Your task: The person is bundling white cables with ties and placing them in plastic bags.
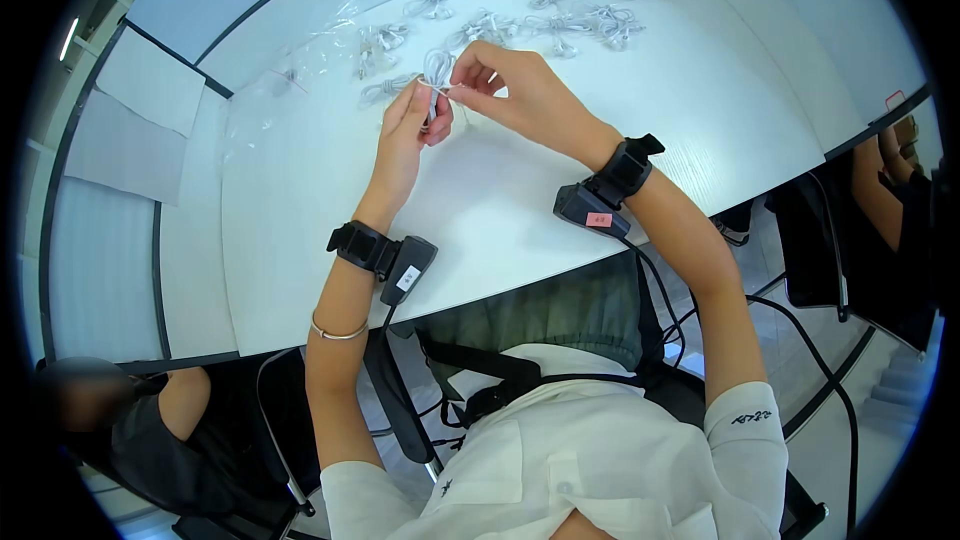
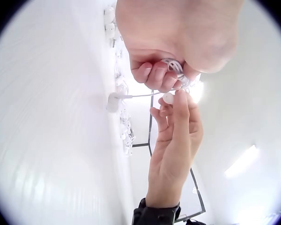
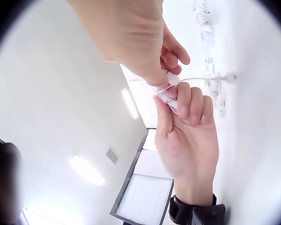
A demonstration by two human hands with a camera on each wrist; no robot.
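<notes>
My left hand (image 1: 408, 130) holds a coiled bundle of white earphone cable (image 1: 438, 66) above the table, its loops standing up past the fingers. In the right wrist view the thumb and fingers close round the wrapped cable (image 3: 167, 99). My right hand (image 1: 515, 85) meets it from the right, pinching the loose end of the cable close to the bundle. One white earbud (image 2: 168, 98) sits at the right fingertips. A second earbud (image 2: 113, 102) dangles on a short length of cable below the hands.
Several coiled white earphone bundles (image 1: 485, 28) lie across the back of the white table (image 1: 560, 230). Clear plastic wrap (image 1: 310, 50) is at the back left. Low partitions enclose the table, and a seated person (image 1: 165, 430) is at lower left.
</notes>
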